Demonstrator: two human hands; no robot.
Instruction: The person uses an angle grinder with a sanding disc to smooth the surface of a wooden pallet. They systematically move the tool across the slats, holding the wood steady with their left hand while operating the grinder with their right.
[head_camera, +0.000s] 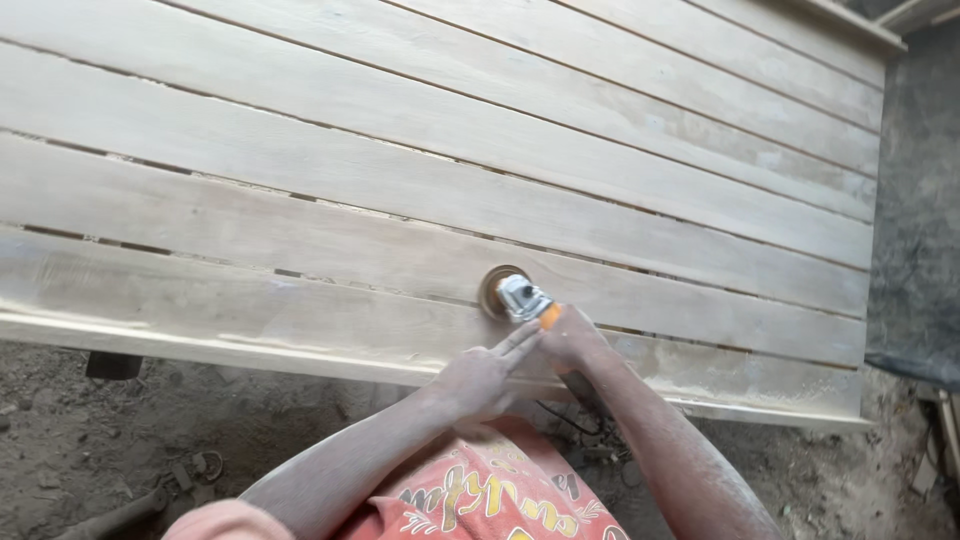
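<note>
both dusty forearms reach up from the bottom edge to a grinder (525, 300). its grey metal head and orange body lie under the fingertips, its round sanding disc (492, 290) flat on a plank (300, 250), near a gap between planks. left hand (480, 380) rests two straight fingers (520, 342) on the orange part. right hand (578, 340) is wrapped closed around the body behind. long axis runs from lower right to upper left, disc end pointing away from the person. pale planks lie side by side above bare dirt (60, 460).
</note>
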